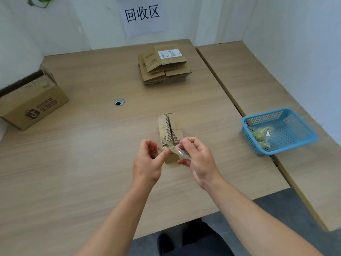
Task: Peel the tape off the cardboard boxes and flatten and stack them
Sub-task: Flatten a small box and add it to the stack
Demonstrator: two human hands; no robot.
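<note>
Pinching a crumpled strip of clear tape from both ends: left hand with thumb and forefinger closed on the near end, right hand with fingers curled round the other. Just behind the grip, lying on the table, a small cardboard box, flaps open and ragged, partly hidden by the fingers. Tape free of it or attached at one end: cannot tell. Far beyond the grip, a stack of flattened boxes. Off to the right of the grip, a blue basket holding tape scraps. Well off to the left, a bigger box, standing unflattened.

As for the tape: probably near weightless, limp and sticky, likely to cling to skin and fold onto itself. Best held by the fingertips only, on the balled-up part, then wiped off against the basket.

As for the small box: likely light, stiff across the panels, quick to crease at the scored folds, weak at the torn edges. Best gripped at opposite long sides and pressed flat along the folds, never pulled by the ragged flaps.
</note>
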